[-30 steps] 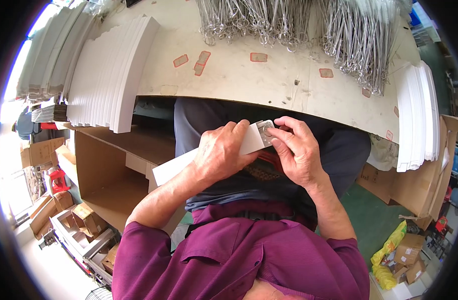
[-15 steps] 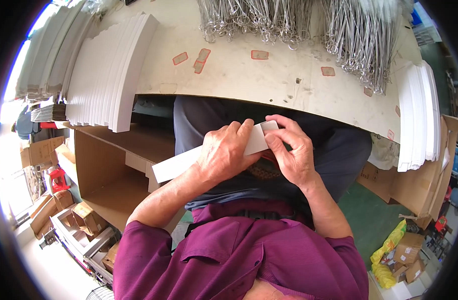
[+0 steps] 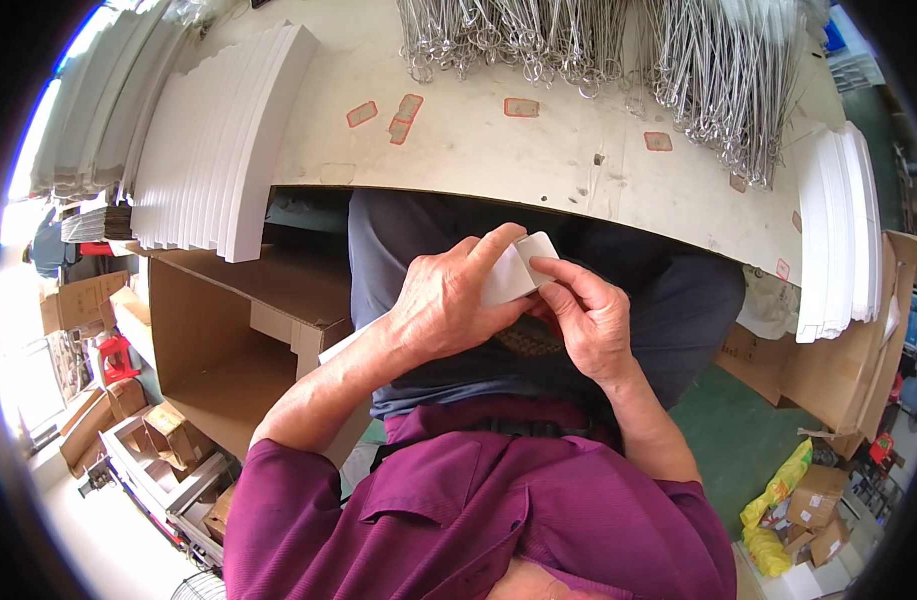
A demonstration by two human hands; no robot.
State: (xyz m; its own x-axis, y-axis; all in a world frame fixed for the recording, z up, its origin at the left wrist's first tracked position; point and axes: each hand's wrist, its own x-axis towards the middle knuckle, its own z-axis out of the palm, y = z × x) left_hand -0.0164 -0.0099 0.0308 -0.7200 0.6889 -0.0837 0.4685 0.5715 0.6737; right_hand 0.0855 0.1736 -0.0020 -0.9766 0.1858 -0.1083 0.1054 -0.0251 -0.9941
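A long, narrow white cardboard box (image 3: 504,284) lies slantwise above my lap, its near part largely covered by my left hand and forearm. My left hand (image 3: 440,302) is wrapped round it close to its upper right end. There a small flap with rounded corners (image 3: 544,248) sticks out. My right hand (image 3: 590,315) pinches the edge of this end between thumb and fingers. What is inside the box cannot be seen.
The worktable (image 3: 428,150) spans the far side. At its left stands a row of white boxes (image 3: 213,150), at its right more white boxes (image 3: 838,235). Bundles of thin metal rods with looped ends (image 3: 723,90) lie at the back. An open brown carton (image 3: 228,350) sits left of my legs.
The box's end flap has come up and now stands out from the end. My left hand has tilted the box, and my right fingers have shifted down along its end.
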